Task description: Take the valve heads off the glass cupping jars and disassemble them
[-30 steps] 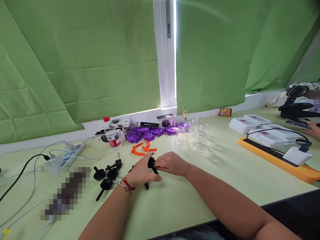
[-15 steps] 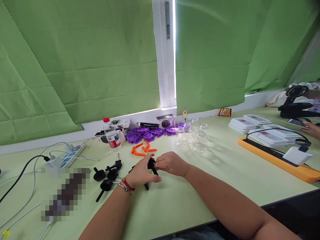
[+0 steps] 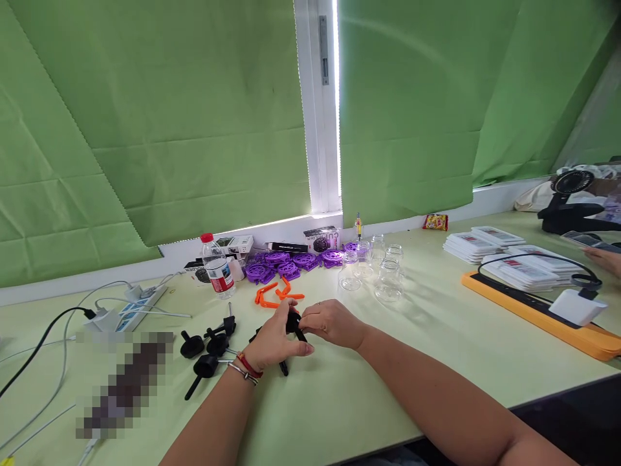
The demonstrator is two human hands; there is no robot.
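My left hand (image 3: 272,339), with a red cord and a metal bracelet at the wrist, curls around a black plastic part (image 3: 294,321). The part has arm-like pieces, one pointing down toward the table (image 3: 284,367); much of it is hidden by the fingers. On its right side my right hand (image 3: 330,323) pinches the same part with bent fingertips. To the left of my hands lie several black round parts (image 3: 206,366) with stems and metal rods. Just beyond the hands are orange plastic clips (image 3: 269,299).
Purple plastic parts (image 3: 279,264), a red-capped bottle (image 3: 218,268) and glass jars (image 3: 388,285) stand farther back. At right are stacked white packs (image 3: 519,268), an orange bar (image 3: 533,317) and another person's hand (image 3: 604,260). Cables and a power strip (image 3: 143,309) lie left.
The view has shifted slightly. My hands keep almost the same hold on the black part. At the right edge, the other person's hand and the flat thing it holds have moved a little.
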